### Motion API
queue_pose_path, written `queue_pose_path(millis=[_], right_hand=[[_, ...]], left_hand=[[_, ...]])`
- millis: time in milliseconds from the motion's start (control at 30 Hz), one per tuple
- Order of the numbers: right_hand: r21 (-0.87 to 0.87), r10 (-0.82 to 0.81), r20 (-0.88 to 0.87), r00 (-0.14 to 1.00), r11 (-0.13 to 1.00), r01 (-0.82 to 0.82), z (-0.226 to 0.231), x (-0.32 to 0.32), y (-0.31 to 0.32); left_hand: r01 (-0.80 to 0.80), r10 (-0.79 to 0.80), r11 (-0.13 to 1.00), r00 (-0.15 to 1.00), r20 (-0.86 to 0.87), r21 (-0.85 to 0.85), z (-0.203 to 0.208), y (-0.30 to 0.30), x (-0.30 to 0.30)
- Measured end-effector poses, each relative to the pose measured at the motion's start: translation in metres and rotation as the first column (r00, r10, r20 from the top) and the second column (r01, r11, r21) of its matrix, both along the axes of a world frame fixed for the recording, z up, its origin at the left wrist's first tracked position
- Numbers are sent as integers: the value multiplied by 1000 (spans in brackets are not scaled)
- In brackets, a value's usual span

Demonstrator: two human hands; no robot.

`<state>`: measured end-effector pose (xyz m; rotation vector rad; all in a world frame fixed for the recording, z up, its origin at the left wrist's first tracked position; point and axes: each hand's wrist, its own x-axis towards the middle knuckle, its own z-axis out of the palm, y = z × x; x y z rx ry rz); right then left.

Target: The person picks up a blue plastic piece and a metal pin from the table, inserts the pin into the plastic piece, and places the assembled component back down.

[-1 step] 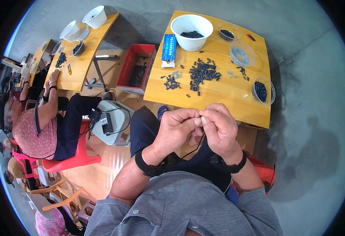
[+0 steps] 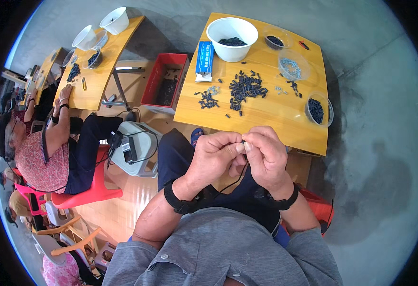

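Just off the table's near edge, my left hand and my right hand meet fingertip to fingertip. Both are closed in a pinch on a small black piece, mostly hidden by thumbs and forefingers. Beyond them on the wooden table lies a pile of short black cylindrical pieces. To its left is a smaller heap of thin black pieces, with small silvery parts beside it. More silvery parts and a few black pieces lie to the right.
A white tub holding black pieces stands at the back, next to a blue box. Clear bowls line the right side. A red bin sits left of the table. Further left, a co-worker sits at another table.
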<state>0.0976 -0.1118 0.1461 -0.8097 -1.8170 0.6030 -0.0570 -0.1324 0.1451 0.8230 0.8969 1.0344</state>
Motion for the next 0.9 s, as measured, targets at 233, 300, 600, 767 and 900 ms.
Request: queue_pose_path(millis=[233, 300, 600, 767, 900], right_hand=[[-21, 25, -4, 1000, 999, -25, -3, 7, 9], [-24, 53, 6, 999, 998, -53, -2, 11, 15], [-661, 24, -485, 874, 644, -385, 3, 30, 19], [-769, 113, -536, 837, 345, -539, 3, 28, 20], [-749, 97, -636, 766, 162, -642, 6, 24, 21]], left_hand=[[16, -16, 1000, 999, -38, 2, -3, 6, 4], [13, -12, 1000, 1000, -24, 17, -2, 10, 5], [-25, 85, 939, 983, -160, 343, -2, 16, 8], [19, 28, 943, 990, -135, 332, 1, 14, 10], [54, -24, 956, 994, -109, 288, 6, 10, 9]])
